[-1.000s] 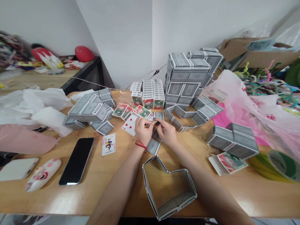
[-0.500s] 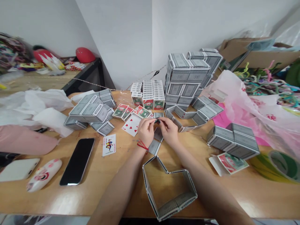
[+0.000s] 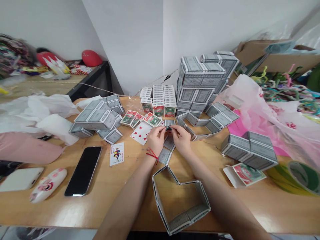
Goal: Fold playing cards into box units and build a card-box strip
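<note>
My left hand (image 3: 155,140) and my right hand (image 3: 182,139) meet at the middle of the table, fingertips pinched from both sides on a small dark curved piece that looks like a bent playing card (image 3: 169,128). Most of it is hidden by the fingers. Below them lie grey-backed cards (image 3: 164,156), one partly under the left wrist. A heart-shaped frame of folded cards (image 3: 160,203) stands between my forearms. Left of my hands lies a six of hearts (image 3: 140,132), with a joker card (image 3: 116,154) nearer the front.
Stacked card-built blocks (image 3: 197,80) rise behind, beside rows of card boxes (image 3: 158,100). An open card frame (image 3: 200,133) stands right of my hands, another block (image 3: 250,150) farther right. A phone (image 3: 83,171) and green-yellow tape roll (image 3: 295,176) lie at the sides.
The dark piece between my fingertips appears slightly more curved. Both hands stay in nearly the same place; the whole view has shifted a little.
</note>
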`<state>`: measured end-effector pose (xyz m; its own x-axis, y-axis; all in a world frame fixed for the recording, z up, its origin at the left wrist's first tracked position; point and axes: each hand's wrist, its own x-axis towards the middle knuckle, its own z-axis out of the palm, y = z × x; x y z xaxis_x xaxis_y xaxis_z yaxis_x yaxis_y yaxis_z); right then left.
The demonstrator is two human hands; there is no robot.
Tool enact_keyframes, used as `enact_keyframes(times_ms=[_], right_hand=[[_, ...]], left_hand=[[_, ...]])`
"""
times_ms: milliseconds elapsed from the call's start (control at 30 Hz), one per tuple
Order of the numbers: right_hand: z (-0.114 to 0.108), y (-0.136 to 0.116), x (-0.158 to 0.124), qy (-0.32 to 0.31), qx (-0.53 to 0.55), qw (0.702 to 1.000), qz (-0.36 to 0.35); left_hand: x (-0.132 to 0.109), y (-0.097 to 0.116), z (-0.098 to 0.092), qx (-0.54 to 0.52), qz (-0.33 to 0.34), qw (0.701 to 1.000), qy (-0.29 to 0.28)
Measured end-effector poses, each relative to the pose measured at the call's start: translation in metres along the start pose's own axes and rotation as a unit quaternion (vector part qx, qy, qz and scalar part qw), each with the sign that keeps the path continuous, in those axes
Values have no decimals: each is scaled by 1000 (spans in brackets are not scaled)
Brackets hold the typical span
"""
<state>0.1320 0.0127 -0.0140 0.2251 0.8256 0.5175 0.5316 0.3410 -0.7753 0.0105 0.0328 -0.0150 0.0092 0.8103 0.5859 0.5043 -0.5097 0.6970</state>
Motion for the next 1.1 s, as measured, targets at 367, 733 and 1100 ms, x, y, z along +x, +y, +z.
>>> enact_keyframes(times_ms=[367, 733, 1100], right_hand=[[2, 1, -3, -13, -2, 1000, 19], [1, -1, -4, -13, -10, 1000, 21], [-1, -1, -2, 6, -3, 1000, 29]], left_hand=[[-2, 7, -2, 45, 31, 998, -27], [-4, 7, -4, 44, 25, 998, -48], [-5, 3, -6, 45, 71, 992, -95]])
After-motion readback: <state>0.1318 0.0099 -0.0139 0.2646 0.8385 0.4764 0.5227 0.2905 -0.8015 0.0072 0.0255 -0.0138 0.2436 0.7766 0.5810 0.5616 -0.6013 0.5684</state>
